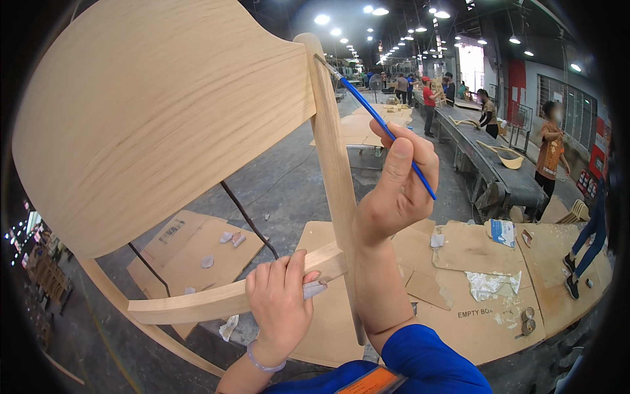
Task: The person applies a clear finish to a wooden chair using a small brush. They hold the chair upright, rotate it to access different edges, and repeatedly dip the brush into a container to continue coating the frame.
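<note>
A pale, unfinished wooden chair (164,111) fills the picture from the centre out to ten o'clock, its broad curved backrest smooth with fine straight grain. A round upright post (331,151) runs from twelve o'clock down to the centre, and a flat curved rail (216,299) meets it near six o'clock.

The left hand (281,308), at six o'clock, curls its fingers (275,279) tightly over the top of that rail just beside the joint; a small pale-grey scrap (315,289) shows under the palm against the rail.

The right hand (394,184), just right of centre, pinches a thin blue-handled brush (380,121) between thumb and forefinger, the other fingers folded in. The brush slants up towards twelve o'clock, and its tip touches the upper part of the post.

On the grey concrete floor (289,177), flattened brown cardboard sheets (472,256) spread from four to seven o'clock, strewn with crumpled whitish scraps, a small blue-and-white packet and two tape rolls (527,322). No open container shows its contents.

At two o'clock a long dark conveyor (479,157) carries curved wooden parts, with several people standing alongside.
</note>
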Action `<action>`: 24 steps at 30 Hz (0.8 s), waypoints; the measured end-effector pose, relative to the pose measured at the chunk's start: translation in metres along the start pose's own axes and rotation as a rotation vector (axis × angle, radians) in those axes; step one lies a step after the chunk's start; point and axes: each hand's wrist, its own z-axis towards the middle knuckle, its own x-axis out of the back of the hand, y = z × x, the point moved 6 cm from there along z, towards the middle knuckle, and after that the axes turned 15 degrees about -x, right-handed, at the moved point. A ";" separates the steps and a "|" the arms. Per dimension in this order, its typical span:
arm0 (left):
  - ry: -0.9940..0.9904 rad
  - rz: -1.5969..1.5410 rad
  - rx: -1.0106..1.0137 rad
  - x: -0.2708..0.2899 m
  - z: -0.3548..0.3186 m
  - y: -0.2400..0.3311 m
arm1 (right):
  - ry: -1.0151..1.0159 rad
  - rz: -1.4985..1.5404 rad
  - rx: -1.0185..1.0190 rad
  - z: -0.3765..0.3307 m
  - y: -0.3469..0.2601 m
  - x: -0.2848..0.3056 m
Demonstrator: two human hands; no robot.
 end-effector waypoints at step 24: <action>-0.028 0.036 0.034 -0.004 -0.008 -0.016 | -0.007 0.024 0.003 -0.017 0.011 -0.010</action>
